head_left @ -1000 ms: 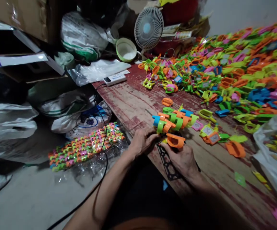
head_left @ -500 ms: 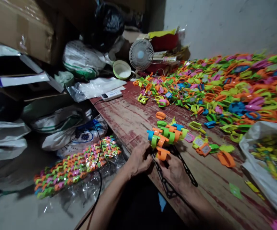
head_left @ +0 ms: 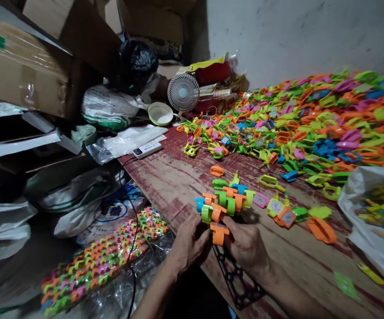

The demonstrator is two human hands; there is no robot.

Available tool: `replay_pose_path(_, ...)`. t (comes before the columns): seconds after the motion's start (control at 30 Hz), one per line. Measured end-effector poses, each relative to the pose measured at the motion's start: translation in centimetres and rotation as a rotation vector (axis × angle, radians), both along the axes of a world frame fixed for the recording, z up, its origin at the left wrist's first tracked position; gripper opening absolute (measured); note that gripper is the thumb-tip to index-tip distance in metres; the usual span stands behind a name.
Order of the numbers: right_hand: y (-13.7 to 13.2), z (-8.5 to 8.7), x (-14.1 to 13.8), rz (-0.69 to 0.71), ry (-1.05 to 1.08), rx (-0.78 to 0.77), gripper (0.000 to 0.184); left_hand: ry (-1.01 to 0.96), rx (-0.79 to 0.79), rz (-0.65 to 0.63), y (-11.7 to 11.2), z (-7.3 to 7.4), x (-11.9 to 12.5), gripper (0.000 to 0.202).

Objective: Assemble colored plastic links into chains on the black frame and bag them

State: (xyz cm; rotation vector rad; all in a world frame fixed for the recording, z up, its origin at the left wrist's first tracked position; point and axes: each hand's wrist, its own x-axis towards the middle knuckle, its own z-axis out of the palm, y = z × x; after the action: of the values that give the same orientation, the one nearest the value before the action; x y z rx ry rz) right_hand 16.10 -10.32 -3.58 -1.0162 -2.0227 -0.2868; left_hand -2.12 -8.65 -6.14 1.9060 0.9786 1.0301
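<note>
Between my hands is a black lattice rack (head_left: 236, 279), carrying rows of orange, green and blue plastic toy watches (head_left: 230, 199) with curved bands. My left hand (head_left: 187, 243) is closed at the rack's left edge, its thumb bent inward and its other fingertips partly hidden. From the right, my right hand (head_left: 248, 246) reaches over the rack, its fingers closed against the side of an orange toy watch (head_left: 219, 232) at the near end. Exactly how those fingertips grip is hidden. A loose green watch (head_left: 219, 184) lies just beyond the rack.
A big heap of coloured toy watches (head_left: 311, 119) covers the table's back and right. A white sack (head_left: 354, 199) of yellow pieces stands at right. Filled racks (head_left: 105, 257) lie in clear plastic below left, crossed by a black cable (head_left: 133, 266). A fan (head_left: 183, 92) stands behind.
The view has shifted and tilted slightly. The rack has turned, so its lattice now shows below my right hand. Both hands stay at it, and the near orange watch sits lower in view.
</note>
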Motion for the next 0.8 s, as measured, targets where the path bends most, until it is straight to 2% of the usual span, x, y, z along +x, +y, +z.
replay_pose_path(0.1,0.4,0.1,-0.4,0.02,0.014,0.039,0.04,-0.019,-0.015,0.003,0.1,0.1,0.2,0.024)
replay_pose_path(0.27,0.3,-0.4,0.1,0.04,0.083,-0.025,0.037,0.0,-0.034,-0.009,0.1,0.2,0.1,0.024)
replay_pose_path(0.4,0.8,-1.5,1.3,0.044,0.074,-0.021,0.031,0.001,-0.049,-0.016,0.2,0.0,-0.1,0.023)
replay_pose_path(0.53,0.4,-1.4,1.5,0.061,0.036,0.033,0.022,-0.011,-0.063,-0.015,0.1,0.1,0.0,0.022)
replay_pose_path(0.67,-1.5,-0.8,1.0,-0.057,0.052,0.039,0.02,-0.029,-0.069,-0.006,-0.1,0.4,0.2,0.021)
replay_pose_path(0.73,-2.2,-0.8,0.8,-0.129,0.074,-0.017,0.016,-0.038,-0.074,0.0,-0.1,0.5,0.3,0.02)
replay_pose_path(0.8,-2.5,-1.2,0.5,-0.198,0.105,-0.086,0.024,-0.043,-0.085,0.015,-0.1,0.5,0.4,0.019)
